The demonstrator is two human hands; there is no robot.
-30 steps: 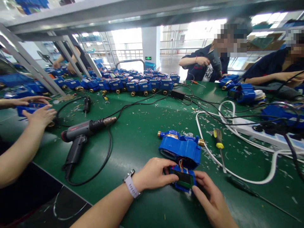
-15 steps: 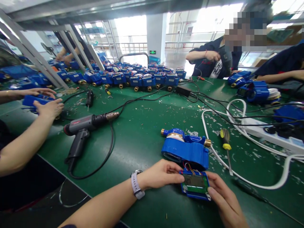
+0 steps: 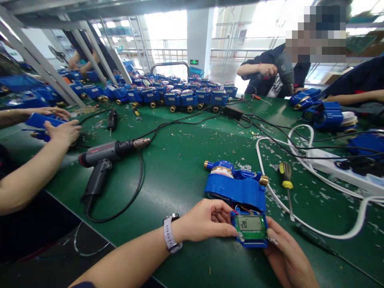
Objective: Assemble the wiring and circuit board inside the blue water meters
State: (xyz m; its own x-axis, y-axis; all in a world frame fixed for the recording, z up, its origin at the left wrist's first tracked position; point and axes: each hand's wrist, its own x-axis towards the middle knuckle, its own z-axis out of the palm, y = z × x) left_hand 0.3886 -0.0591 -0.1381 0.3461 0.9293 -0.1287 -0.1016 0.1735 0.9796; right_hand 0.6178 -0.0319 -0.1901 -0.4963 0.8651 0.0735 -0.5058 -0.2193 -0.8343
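Both my hands hold a small blue module with a green circuit board and a lit LCD screen point(image 3: 251, 229) near the table's front edge. My left hand point(image 3: 207, 220), with a watch on the wrist, pinches the module's left side. My right hand point(image 3: 285, 256) grips its right side from below. Thin coloured wires run from the module up into a blue water meter body with brass ends point(image 3: 235, 186), which stands on the green table just behind it.
A black heat gun point(image 3: 103, 158) with its cable lies to the left. A yellow-handled screwdriver point(image 3: 285, 178), a white cable point(image 3: 312, 228) and a power strip point(image 3: 342, 170) lie to the right. Rows of blue meters point(image 3: 180, 98) fill the far side. Other people's hands point(image 3: 61, 130) work around the table.
I have tilted the module up toward me, so its LCD screen faces the camera and shows digits. The meter body stays in place.
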